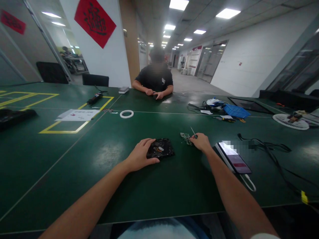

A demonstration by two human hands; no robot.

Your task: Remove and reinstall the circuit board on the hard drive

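A flat black device casing (160, 148) lies on the green table, with small pale and orange parts inside it. My left hand (141, 154) grips its left side, fingers over the far edge and thumb along the near edge. To the right, my right hand (201, 142) is closed on a screwdriver (195, 136) whose thin metal shaft points up and away to the left. A green circuit board (186, 138) lies right beside that hand's fingertips; whether the fingers touch it I cannot tell.
On the right are a phone (235, 158) with a white cable, black cables (270, 149) and a blue basket (236, 110). A white tape ring (126, 114) and a paper sheet (78, 115) lie left. Across the table sits a person (156, 79), both hands around a small dark object.
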